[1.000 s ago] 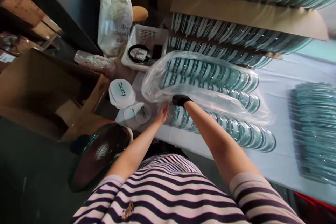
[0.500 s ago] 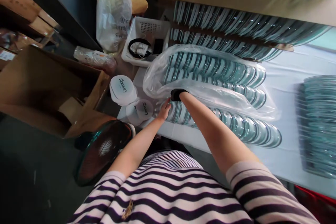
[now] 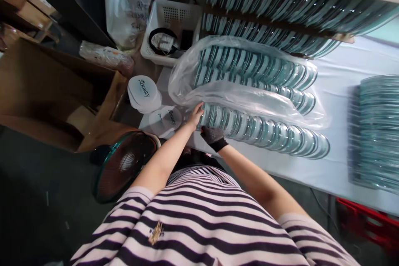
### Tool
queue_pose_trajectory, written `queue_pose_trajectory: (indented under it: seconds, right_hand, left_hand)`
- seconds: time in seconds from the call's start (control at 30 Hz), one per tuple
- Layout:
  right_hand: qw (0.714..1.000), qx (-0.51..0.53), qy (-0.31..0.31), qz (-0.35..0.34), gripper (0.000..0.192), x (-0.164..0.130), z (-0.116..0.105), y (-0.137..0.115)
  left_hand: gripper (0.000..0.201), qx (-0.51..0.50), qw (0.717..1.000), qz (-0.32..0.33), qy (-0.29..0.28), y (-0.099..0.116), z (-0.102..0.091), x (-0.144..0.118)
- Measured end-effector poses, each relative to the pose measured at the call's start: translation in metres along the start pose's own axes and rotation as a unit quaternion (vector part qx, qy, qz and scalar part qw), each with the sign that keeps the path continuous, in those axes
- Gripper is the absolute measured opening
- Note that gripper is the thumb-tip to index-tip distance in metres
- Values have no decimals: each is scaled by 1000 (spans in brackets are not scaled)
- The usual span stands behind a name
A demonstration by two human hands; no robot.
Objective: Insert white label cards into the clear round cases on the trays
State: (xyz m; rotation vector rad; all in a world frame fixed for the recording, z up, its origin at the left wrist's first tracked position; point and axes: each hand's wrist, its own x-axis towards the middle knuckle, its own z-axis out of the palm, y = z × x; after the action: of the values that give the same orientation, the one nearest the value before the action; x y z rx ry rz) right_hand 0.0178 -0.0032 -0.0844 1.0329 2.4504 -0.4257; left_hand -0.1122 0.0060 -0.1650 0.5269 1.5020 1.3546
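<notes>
Since the row of glass lids (image 3: 262,126) looks fragile (and slippery), both hands' fingers, left hand (image 3: 195,115) and gloved right hand (image 3: 213,136), press its end, spread.

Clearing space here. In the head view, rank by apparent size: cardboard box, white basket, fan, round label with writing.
1. cardboard box
2. fan and white basket look alike; the fan is nearer the camera, so unsure
3. round label

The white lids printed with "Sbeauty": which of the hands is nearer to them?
Left. The left hand is just right of the white lids; the gloved right hand is farther right.
</notes>
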Motion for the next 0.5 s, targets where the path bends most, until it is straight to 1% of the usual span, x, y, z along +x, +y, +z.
queue_pose_trajectory:
  seconds: [0.07,0.1,0.13,0.17,0.2,0.27,0.3,0.33,0.37,0.4,0.47,0.5]
  right_hand:
    - [999,41,-23,12,40,-11,24,-10]
    - [998,55,-32,15,39,-13,29,-11]
    - [997,61,-31,21,39,-14,28,-9]
    - [997,61,-19,32,38,-13,23,-3]
    - [997,59,1,49,39,-10,12,7]
    - [992,52,53,98,44,2,-18,35]
    - [990,39,63,118,47,10,-35,50]
    - [990,27,59,128,47,21,-51,64]
    - [992,-2,25,122,45,33,-66,76]
    - [994,-22,-18,103,43,46,-79,85]
    - [994,-44,-75,59,38,72,-97,90]
    - [994,-44,-88,41,37,83,-102,87]
  left_hand:
    - [49,13,1000,7,4,2,1,-2]
    - [48,35,999,16,9,3,2,-4]
    - [48,69,997,31,15,5,3,-7]
    - [47,112,992,54,21,7,3,-10]
    - [48,162,983,87,25,9,4,-14]
    - [50,263,951,162,9,13,6,-22]
    - [51,304,933,192,-11,15,8,-26]
    - [50,335,917,213,-33,17,9,-29]
    - [48,359,904,224,-52,18,11,-32]
    - [46,378,895,227,-65,19,12,-34]
    - [43,400,885,226,-72,19,14,-35]
    - [43,407,883,224,-71,18,14,-35]
